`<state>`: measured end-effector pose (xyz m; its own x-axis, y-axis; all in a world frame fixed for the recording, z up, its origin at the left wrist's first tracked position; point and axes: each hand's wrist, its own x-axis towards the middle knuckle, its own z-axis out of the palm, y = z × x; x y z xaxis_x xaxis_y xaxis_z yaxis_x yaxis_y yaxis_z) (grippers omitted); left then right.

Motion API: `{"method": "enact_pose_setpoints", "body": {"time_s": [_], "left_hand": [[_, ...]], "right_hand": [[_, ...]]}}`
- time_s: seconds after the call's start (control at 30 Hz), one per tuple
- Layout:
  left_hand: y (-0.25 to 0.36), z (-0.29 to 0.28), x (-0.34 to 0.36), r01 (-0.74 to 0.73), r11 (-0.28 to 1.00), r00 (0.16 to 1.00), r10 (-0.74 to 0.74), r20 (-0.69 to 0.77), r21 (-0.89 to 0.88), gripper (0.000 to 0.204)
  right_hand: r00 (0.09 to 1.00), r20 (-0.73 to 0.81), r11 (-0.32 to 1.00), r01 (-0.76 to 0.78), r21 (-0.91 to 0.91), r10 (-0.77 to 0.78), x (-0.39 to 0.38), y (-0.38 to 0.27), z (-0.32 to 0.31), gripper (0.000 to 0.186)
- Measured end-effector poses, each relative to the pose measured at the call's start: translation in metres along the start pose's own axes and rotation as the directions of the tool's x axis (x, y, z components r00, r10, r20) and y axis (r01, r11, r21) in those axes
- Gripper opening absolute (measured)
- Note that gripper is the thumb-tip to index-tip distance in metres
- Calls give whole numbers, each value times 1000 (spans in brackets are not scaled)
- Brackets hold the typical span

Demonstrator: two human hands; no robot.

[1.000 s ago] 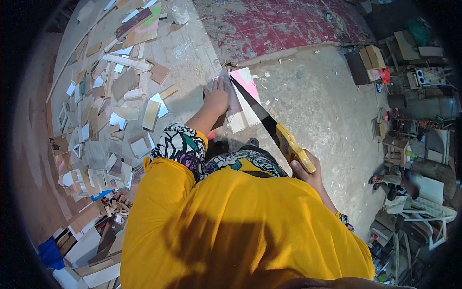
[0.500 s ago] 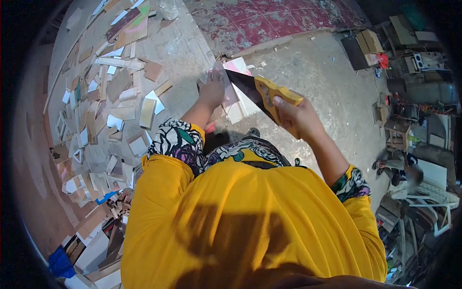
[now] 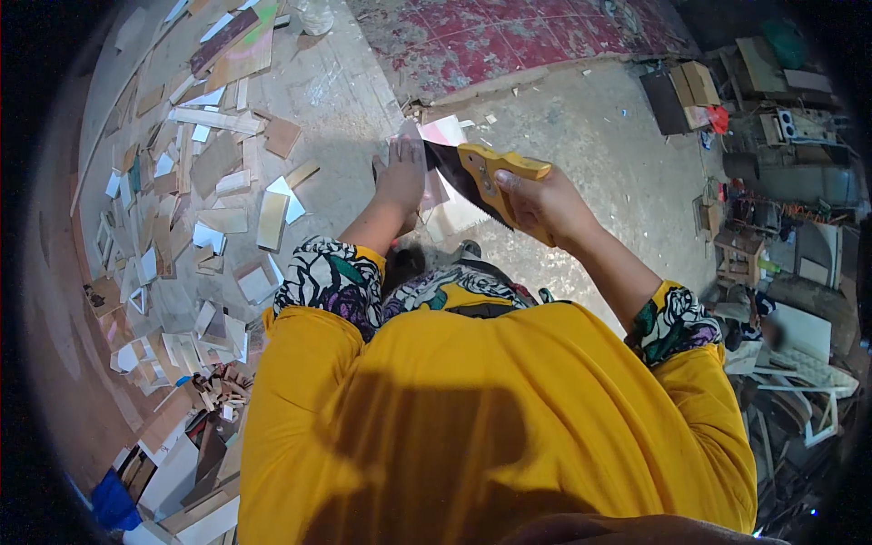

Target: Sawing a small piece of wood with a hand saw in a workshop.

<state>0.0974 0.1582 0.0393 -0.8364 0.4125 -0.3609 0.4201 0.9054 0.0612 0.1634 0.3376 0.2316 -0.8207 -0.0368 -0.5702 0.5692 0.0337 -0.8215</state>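
- The right grip [image 3: 543, 202], a bare hand, is closed around the yellow handle [image 3: 490, 173] of a hand saw [image 3: 460, 177].
- The saw's dark blade points up and to the left, its tip near the left grip [image 3: 402, 182] and over the board; I cannot tell whether the teeth touch the wood.
- The left grip lies palm down on the board, fingers stretched forward and slightly spread; its thumb is not clear.
- The board [image 3: 451, 215] sits in front of the person, at the right edge of a pale surface [image 3: 345, 100]; it is whitish, with a pink patch at its far end and a brownish strip beside the hand.
- Wood offcuts [image 3: 218, 163], white, tan and brown, lie scattered over that surface, to the left of both hands.
- Grey concrete floor [image 3: 590, 118] spreads to the right, dotted with small chips; red tiles [image 3: 518, 45] lie beyond it.
- Cardboard boxes [image 3: 696, 84] stand at the upper right.
- Another person [image 3: 747, 305] is farther down that side, well apart from the saw.
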Motion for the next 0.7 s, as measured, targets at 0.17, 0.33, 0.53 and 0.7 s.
{"method": "enact_pose_setpoints", "body": {"time_s": [0.17,0.33,0.53,0.7], "left_hand": [[1,-17,-1,18,1000,997,-17,79,-11,88],[0,-17,2,29,999,996,-30,86,13,89],[-1,-7,-2,19,1000,998,-18,61,-17,91],[5,-14,-9,41,999,995,-41,93,4,92]], "right_hand": [[1000,3,998,-6,-68,7,-1,-1,-16,34],[961,-61,918,238,-316,-271,-17,29,-3,33],[978,-24,920,186,-344,-206,-4,20,-8,29],[902,-74,795,334,-506,-426,46,57,-5,29]]}}
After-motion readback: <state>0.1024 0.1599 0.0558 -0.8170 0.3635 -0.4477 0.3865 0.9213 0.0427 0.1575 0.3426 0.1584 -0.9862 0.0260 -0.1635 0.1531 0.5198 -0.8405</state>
